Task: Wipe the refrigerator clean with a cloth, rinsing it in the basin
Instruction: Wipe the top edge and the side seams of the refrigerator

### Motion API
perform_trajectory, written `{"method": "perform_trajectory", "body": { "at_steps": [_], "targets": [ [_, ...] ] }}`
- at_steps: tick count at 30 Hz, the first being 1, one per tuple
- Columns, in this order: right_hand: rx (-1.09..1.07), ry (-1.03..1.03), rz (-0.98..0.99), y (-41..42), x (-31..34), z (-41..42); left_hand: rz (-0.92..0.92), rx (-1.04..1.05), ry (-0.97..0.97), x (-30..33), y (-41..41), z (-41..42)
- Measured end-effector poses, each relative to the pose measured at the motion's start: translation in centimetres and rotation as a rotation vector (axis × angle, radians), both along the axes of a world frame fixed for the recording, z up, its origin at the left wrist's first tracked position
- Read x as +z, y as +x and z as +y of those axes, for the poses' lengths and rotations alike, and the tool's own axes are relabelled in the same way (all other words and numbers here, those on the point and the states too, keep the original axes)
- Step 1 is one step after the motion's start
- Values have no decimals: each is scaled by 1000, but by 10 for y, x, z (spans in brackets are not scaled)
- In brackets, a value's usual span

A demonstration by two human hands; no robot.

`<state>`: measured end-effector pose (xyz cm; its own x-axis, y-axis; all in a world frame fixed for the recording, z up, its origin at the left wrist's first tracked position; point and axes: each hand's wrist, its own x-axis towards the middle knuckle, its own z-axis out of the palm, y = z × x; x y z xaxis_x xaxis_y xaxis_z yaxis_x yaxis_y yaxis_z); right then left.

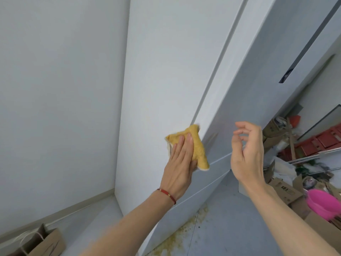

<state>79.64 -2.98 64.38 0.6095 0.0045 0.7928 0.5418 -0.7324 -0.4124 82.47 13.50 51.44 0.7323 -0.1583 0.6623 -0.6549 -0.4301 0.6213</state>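
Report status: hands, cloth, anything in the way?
Left hand presses yellow cloth flat on fridge side. Right hand free. Nothing blocking.

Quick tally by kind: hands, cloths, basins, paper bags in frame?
Hands: 2, left hand and right hand
Yellow cloth: 1
Pink basin: 1
Brown paper bag: 1
Total: 5

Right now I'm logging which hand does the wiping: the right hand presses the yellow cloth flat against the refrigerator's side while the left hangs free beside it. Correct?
Not quite. The head view shows the left hand, with the red bracelet, pressing the yellow cloth against the refrigerator. The right hand is the free one, fingers loosely curled, holding nothing.
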Motion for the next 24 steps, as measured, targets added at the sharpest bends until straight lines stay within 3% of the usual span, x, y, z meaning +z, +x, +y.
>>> {"method": "perform_trajectory", "body": {
  "at_steps": [3,7,10,17,24],
  "targets": [
    [-26,21,-10,0,5,-5,-51,-50,-37,21,5,0],
    [-32,44,31,-3,-4,-7,224,-23,-138,-41,-30,-2],
    [-32,43,85,-4,-21,-2,294,40,-42,-78,-40,14],
    [-58,114,240,-9,-57,13,228,67,-156,-27,-28,7],
    [-61,125,392,-29,-90,17,510,-21,-30,-54,-37,32]
  ]
}}
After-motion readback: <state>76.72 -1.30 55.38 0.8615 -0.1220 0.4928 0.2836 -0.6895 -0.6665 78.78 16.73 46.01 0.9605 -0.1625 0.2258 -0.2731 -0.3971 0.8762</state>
